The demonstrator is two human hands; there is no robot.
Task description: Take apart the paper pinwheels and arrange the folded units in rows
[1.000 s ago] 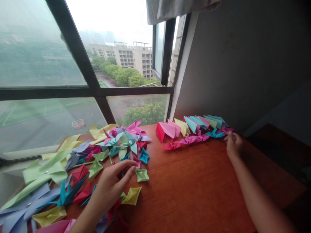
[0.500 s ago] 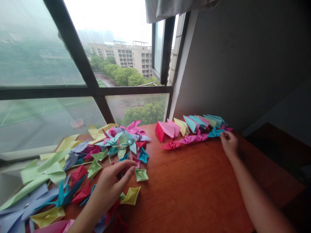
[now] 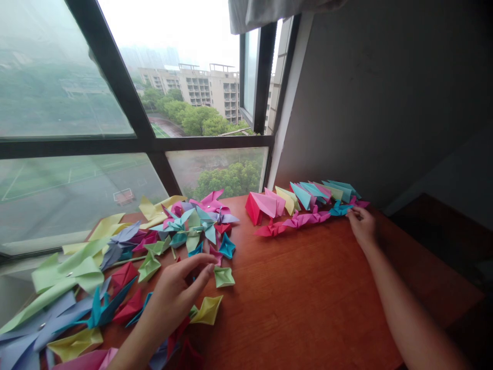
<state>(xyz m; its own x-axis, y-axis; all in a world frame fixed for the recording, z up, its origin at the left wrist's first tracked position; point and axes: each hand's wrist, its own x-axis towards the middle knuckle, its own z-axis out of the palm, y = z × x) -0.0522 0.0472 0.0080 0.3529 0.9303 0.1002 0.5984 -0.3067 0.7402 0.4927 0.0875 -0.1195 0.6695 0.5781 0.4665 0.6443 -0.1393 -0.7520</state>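
So we've got our right hand (image 3: 362, 225) over at the far right of the reddish-brown wooden table (image 3: 304, 298), thumb and index finger bunched right at the right end of a bright blue folded-paper crane (image 3: 339, 208); honestly we can't tell if they're pinching the paper or only touching it. That crane sits in the front row, with two magenta folded-paper cranes (image 3: 307, 219) to its left, a red folded-paper crane (image 3: 270, 229) at the left end, and another magenta paper piece (image 3: 359, 203) just behind our fingers. Right behind them there's a line of pointed folded-paper shapes (image 3: 302, 196) in red, pink, yellow, light blue and pale green, close to the grey wall (image 3: 358, 103). Our left hand (image 3: 177, 283) is loosely curled over the crowded left side, with no paper gripped that we can see, its fingertips near a pale green folded-paper boat (image 3: 224, 277). A yellow folded-paper boat (image 3: 208, 310) lies nearer to us, and big paper pinwheels, one pale green (image 3: 71, 272) and one lavender (image 3: 41, 326), spread out by the dark-framed window (image 3: 154, 146).
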